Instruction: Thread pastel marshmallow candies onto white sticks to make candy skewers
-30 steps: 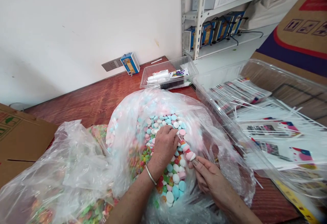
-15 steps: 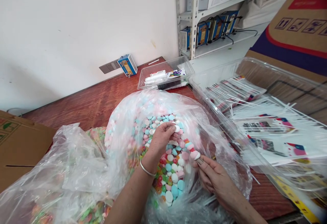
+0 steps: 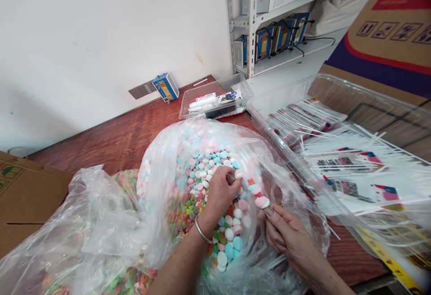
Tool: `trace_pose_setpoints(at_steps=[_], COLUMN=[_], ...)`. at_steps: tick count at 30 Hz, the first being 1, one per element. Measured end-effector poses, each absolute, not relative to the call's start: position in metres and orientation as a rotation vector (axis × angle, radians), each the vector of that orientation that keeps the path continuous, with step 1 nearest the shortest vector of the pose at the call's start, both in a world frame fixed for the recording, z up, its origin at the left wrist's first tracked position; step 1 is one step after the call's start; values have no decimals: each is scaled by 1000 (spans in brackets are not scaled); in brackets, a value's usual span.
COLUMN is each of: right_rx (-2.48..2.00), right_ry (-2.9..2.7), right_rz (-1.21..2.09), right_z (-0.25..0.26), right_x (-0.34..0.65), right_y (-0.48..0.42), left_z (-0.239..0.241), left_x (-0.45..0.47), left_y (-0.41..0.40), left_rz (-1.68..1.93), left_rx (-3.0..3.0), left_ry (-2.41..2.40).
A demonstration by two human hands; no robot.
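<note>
A clear plastic bag [image 3: 155,151] lies open in front of me, filled with round pink, white and blue candies [image 3: 202,165] and small coloured ring candies [image 3: 191,207]. My left hand [image 3: 224,189], wearing a bracelet on its wrist, is closed over the bag, with a white candy [image 3: 238,174] pinched at its fingertips. To its lower right, my right hand [image 3: 289,230] grips the lower end of a candy skewer [image 3: 257,191], a tilted row of red, orange, blue, pink and white pieces. The skewer's stick is hidden. A small gap separates the skewer's top from my left fingers.
Right of the bag stands a large clear tray [image 3: 286,151] of white sticks and printed packets. A smaller clear tub [image 3: 249,89] sits behind. Another candy bag [image 3: 101,223] and a cardboard box [image 3: 30,205] are at left. A metal shelf [image 3: 251,30] stands behind.
My left hand has moved slightly right and down, its fingers curling around the white candy. My right hand and the skewer have shifted slightly right. The view has drifted a little.
</note>
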State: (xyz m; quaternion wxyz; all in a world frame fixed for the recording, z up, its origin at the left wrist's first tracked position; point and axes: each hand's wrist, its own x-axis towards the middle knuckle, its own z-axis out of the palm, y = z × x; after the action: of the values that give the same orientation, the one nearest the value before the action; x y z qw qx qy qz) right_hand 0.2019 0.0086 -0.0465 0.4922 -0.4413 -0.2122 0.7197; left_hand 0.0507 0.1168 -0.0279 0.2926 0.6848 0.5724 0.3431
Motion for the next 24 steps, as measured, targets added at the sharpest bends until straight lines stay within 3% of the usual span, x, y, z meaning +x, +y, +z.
trace_pose_setpoints(at_steps=[11,24], right_rx=[-1317,-1363], right_ry=[-1155,-1442], right_rz=[1165,1198], right_z=[-18,-8], right_x=[192,188], right_y=[31,18], left_z=[0,-2], left_x=[38,22], left_y=[72,63], left_rz=[933,1153], left_rx=[940,829], left_ry=[1015,1279])
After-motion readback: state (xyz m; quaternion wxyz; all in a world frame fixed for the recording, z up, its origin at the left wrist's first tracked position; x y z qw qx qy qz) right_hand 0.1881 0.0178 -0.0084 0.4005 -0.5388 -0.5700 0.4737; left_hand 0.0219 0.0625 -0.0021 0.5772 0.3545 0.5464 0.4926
